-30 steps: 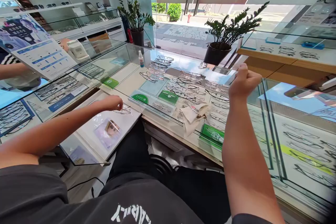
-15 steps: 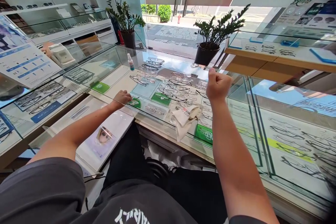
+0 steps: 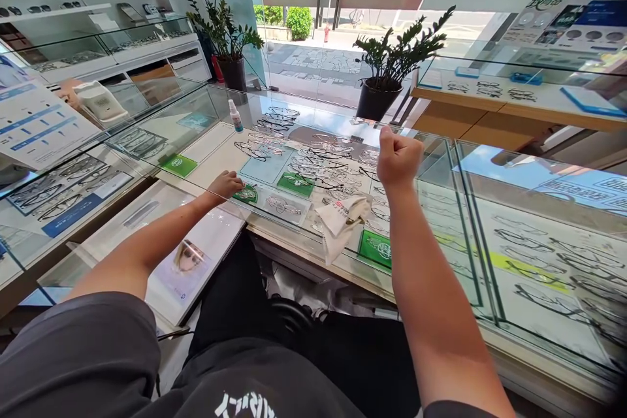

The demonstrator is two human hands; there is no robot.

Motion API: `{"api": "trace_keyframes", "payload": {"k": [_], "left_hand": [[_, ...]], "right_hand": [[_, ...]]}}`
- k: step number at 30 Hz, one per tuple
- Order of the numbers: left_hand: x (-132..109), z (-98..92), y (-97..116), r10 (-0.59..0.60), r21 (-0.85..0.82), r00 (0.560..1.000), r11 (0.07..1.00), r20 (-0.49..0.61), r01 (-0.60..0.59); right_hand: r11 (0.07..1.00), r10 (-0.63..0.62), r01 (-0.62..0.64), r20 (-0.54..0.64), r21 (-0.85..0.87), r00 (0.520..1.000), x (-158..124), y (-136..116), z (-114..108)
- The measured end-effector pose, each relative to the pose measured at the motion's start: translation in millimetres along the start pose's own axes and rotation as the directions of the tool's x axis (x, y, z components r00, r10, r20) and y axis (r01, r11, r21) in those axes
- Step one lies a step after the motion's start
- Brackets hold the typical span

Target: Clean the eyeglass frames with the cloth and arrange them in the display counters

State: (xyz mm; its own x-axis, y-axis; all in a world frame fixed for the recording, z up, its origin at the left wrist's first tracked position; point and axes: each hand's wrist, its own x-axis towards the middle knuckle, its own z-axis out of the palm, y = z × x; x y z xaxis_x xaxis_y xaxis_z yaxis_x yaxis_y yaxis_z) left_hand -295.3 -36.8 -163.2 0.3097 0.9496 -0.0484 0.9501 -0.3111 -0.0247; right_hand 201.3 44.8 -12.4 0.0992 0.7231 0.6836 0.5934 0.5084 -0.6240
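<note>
My left hand [image 3: 225, 185] is at the near edge of the glass display counter [image 3: 264, 173], its fingers loosely curled and nothing visible in them. Close to its fingertips is a round green card [image 3: 245, 193]. My right hand [image 3: 400, 158] is a fist, thumb uppermost, over the right part of the counter. Nothing sticks out of it; whether it touches the glass I cannot tell. Between the hands, many eyeglasses [image 3: 323, 163] lie in rows. A cream cloth pouch [image 3: 340, 222] rests near the front edge, beside a green card [image 3: 375, 248] left of my right forearm.
A small spray bottle [image 3: 236, 116] stands at the far left of the counter. Two potted plants [image 3: 232, 75] stand by the window. More eyeglasses [image 3: 533, 261] fill the case at right. A white board with a portrait [image 3: 186, 261] lies under my left forearm.
The whole view has shifted slightly, so the scene sits a little further left. Both hands keep nearly the same pose and place.
</note>
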Motion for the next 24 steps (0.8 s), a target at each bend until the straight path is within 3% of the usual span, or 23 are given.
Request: {"api": "trace_keyframes", "payload": {"k": [6,13,18,24], "left_hand": [[4.0,9.5,-7.3,0.035,0.052,0.999,0.998,-0.013,-0.034],[-5.5,1.7,-13.5,0.093,0.095,0.995,0.991,-0.023,-0.09],[-4.7,-5.1,-17.3,0.01,0.104,0.993,0.995,-0.116,0.002],[18.0,-8.3,-8.8,-0.027,0.091,0.99,0.995,-0.141,0.04]], "right_hand": [[0.998,-0.047,0.048,-0.029,0.035,0.998,-0.2,4.1,1.6],[0.997,-0.067,0.069,-0.035,0.037,0.997,-0.6,6.7,2.2],[0.998,-0.055,0.056,-0.037,0.024,0.998,-0.7,4.6,1.8],[0.998,-0.062,0.063,-0.038,0.026,0.997,-1.0,4.8,2.2]]}}
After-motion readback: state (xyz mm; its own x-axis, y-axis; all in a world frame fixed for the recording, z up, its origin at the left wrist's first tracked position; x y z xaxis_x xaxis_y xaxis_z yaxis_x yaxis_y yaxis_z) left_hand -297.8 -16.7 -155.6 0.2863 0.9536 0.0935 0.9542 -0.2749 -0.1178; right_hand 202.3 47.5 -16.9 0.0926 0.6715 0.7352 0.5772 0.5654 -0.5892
